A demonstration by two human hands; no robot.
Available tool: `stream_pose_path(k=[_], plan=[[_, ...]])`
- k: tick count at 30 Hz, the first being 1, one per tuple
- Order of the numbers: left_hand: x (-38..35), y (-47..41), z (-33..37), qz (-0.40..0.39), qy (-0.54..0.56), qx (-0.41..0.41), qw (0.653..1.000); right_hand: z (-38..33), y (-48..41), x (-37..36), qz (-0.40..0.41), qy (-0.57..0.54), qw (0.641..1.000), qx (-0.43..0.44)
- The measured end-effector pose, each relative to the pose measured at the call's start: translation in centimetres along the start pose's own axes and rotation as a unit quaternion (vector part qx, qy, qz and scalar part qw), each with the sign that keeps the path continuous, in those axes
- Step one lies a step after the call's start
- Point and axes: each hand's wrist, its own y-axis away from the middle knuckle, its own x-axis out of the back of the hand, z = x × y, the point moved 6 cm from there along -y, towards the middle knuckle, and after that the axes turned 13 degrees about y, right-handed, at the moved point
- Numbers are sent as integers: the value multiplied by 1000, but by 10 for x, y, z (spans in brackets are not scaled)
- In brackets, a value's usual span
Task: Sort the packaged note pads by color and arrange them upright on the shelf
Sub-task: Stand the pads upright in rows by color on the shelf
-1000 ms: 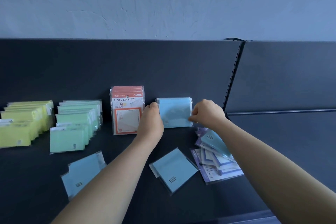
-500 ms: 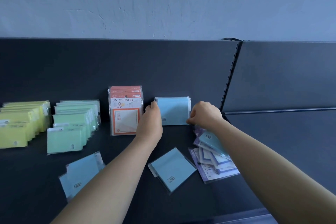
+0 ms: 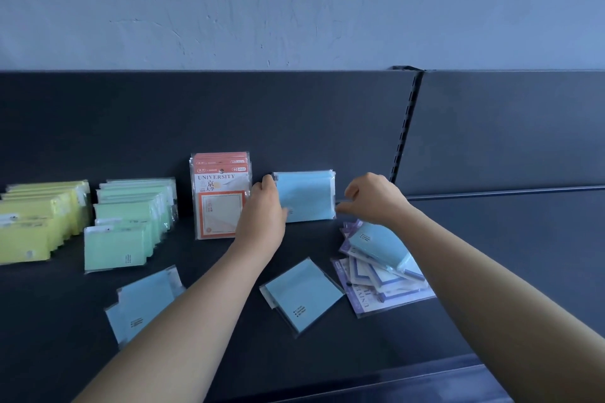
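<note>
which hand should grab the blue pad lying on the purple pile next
Right, probably. The right hand is right next to the blue pad on the purple pile, while the left hand holds the upright blue stack.

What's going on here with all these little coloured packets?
A person is sorting packaged note pads by colour on a dark shelf. Yellow pads, green pads and orange pads already stand upright in rows. The left hand grips the left edge of an upright blue stack; the right hand is at its right edge, though a grip isn't clear. Loose blue packs and a purple pile lie flat, unsorted.
</note>
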Motion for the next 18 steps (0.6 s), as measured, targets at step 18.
stream_pose_path(k=[18], plan=[[-41, 67, 66, -202, 184, 88, 958, 53, 120, 0, 18, -94, 995, 35]])
